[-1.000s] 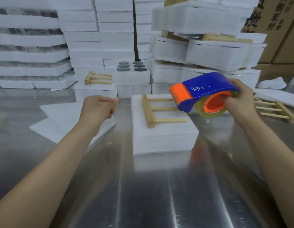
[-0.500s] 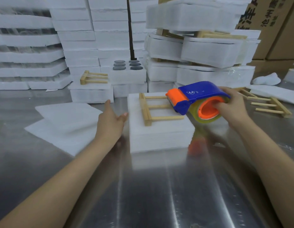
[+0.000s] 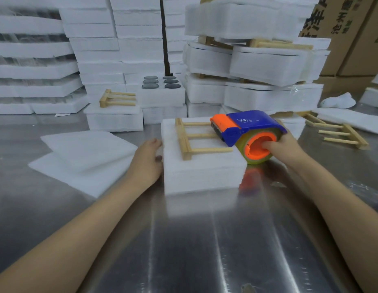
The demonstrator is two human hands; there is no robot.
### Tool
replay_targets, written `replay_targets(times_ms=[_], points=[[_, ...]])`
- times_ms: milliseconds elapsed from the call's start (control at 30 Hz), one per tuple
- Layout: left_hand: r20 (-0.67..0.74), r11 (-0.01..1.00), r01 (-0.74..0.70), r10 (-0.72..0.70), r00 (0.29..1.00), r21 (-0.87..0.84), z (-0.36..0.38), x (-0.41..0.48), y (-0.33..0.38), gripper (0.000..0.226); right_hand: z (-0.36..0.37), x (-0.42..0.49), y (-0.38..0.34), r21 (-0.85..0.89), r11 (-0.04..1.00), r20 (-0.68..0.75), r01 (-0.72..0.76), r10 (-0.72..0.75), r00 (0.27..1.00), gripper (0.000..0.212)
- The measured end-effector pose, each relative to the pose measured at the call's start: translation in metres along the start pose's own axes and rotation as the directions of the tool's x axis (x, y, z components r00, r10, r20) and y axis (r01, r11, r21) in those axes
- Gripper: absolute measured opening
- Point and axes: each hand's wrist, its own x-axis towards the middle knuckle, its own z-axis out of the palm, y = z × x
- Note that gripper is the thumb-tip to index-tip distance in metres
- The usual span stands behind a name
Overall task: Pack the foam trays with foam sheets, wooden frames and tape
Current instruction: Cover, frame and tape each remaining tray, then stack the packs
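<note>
**Item: foam tray with frame, at the taping stage**

- **Foam tray** (image 3: 201,172): white block, set on the steel table (image 3: 183,240) at centre, between the two hands.
- **Wooden frame** (image 3: 190,138): lies flat on top of the foam tray. Its long rail sits toward the tray's left edge and runs away from the person. Three rungs point right.
- **Tape dispenser** (image 3: 247,127): blue body, orange nose and core. It sits at the tray's right edge, and its roll appears to touch the table. The nose points left, over the free ends of the rungs.
- **Right hand** (image 3: 287,146): grips the tape dispenser, with fingers curled into the orange core.
- **Left hand** (image 3: 146,159): fingers fairly straight and held together, laid against the tray's left side wall. It holds nothing.
- **Foam sheets** (image 3: 84,153): two loose sheets overlapping on the table, left of the left hand.
- **Spare frame** (image 3: 342,134): on the table to the far right, well apart from the tray.

**Key relation:** The tray lies directly left of the dispenser nose, which is in line with the rungs and crosswise to the long rail. The right hand is nearer the tape and the left hand is nearer the rail side. A pull from right to left would probably lay tape across the frame, with the left hand acting as the stop against sliding.
</note>
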Motion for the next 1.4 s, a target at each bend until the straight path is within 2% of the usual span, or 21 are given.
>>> replay_targets(times_ms=[33,67,100,133,167,200,300,333,400,433,467,500,567,633,733,767,900,1067,1233,1333,1400], points=[[-0.055,0.975,0.099,-0.112,0.992,-0.197,-0.002,-0.001,0.005,0.032,-0.001,-0.001,0.0,-0.011,1.0,0.011,-0.001,0.001,1.0,0.042],[-0.002,0.881,0.21,-0.232,0.973,-0.424,-0.005,-0.004,0.011,0.031,-0.001,-0.002,-0.001,-0.017,1.0,0.016,-0.002,0.003,1.0,0.045],[0.153,0.729,0.322,-0.291,0.945,-0.605,-0.006,-0.005,0.019,0.038,-0.001,-0.003,-0.002,-0.017,1.0,0.017,-0.005,0.006,1.0,0.047],[0.304,0.583,0.398,-0.257,0.917,-0.708,-0.005,-0.006,0.023,0.046,-0.001,-0.005,-0.003,-0.017,1.0,0.019,-0.01,0.011,1.0,0.048],[0.399,0.515,0.435,-0.186,0.898,-0.738,-0.005,-0.009,0.026,0.053,-0.002,-0.005,-0.004,-0.015,1.0,0.025,-0.015,0.016,1.0,0.049],[0.435,0.527,0.442,-0.145,0.889,-0.726,-0.004,-0.012,0.029,0.058,-0.003,-0.006,-0.005,-0.009,1.0,0.033,-0.019,0.019,0.999,0.049],[0.351,0.642,0.373,-0.169,0.921,-0.67,-0.002,-0.022,0.033,0.073,-0.004,-0.007,-0.005,0.022,0.999,0.021,-0.041,0.041,0.999,0.052],[0.268,0.704,0.284,-0.137,0.954,-0.651,-0.003,-0.024,0.033,0.072,-0.005,-0.007,-0.004,0.032,0.998,0.008,-0.053,0.053,0.999,0.052],[0.047,0.861,-0.01,0.039,0.998,-0.508,-0.015,-0.024,0.039,0.067,-0.004,-0.007,-0.004,0.033,0.997,-0.001,-0.073,0.073,0.997,0.047],[-0.034,0.913,-0.167,0.167,0.985,-0.373,-0.022,-0.018,0.043,0.06,-0.004,-0.007,-0.004,0.023,0.997,0.008,-0.079,0.078,0.997,0.046],[-0.07,0.926,-0.276,0.267,0.961,-0.257,-0.03,-0.011,0.051,0.05,-0.003,-0.006,-0.004,0.02,0.997,0.011,-0.081,0.081,0.997,0.045],[-0.054,0.934,-0.308,0.303,0.951,-0.183,-0.036,0.0,0.062,0.039,-0.003,-0.006,-0.004,0.02,0.997,0.004,-0.081,0.081,0.997,0.044],[0.039,0.967,-0.226,0.232,0.972,-0.117,-0.035,0.019,0.09,0.021,-0.002,-0.006,-0.004,0.004,0.997,-0.004,-0.073,0.073,0.997,0.042],[0.1,0.992,-0.116,0.11,0.989,0.051,-0.021,0.03,0.113,0.021,-0.002,-0.007,-0.004,-0.011,0.998,0.01,-0.057,0.057,0.998,0.044],[0.17,0.899,-0.028,-0.051,0.984,0.437,0.016,0.034,0.113,0.047,-0.006,-0.004,-0.003,-0.04,0.999,0.003,-0.018,0.018,1.0,0.045],[0.169,0.864,-0.001,-0.097,0.981,0.504,0.022,0.033,0.109,0.053,-0.007,-0.004,-0.004,-0.048,0.999,-0.006,-0.003,0.003,1.0,0.044],[0.197,0.794,0.013,-0.167,0.966,0.608,0.026,0.037,0.111,0.06,-0.014,0.004,-0.006,-0.148,0.988,-0.111,0.038,-0.055,0.992,0.043],[0.239,0.754,-0.028,-0.173,0.955,0.657,0.024,0.036,0.111,0.061,-0.03,0.014,-0.004,-0.253,0.965,-0.197,0.066,-0.118,0.973,0.046],[0.264,0.745,-0.036,-0.19,0.946,0.666,0.023,0.037,0.111,0.06,-0.086,0.007,0.037,-0.162,0.987,-0.403,-0.011,-0.056,0.913,0.039],[0.255,0.735,-0.046,-0.176,0.951,0.677,0.024,0.037,0.111,0.059,-0.095,0.005,0.046,-0.147,0.989,-0.413,-0.002,-0.06,0.909,0.035],[0.267,0.711,-0.037,-0.215,0.939,0.702,0.022,0.038,0.116,0.058,-0.094,0.01,0.044,-0.141,0.99,-0.413,-0.009,-0.051,0.909,0.036]])
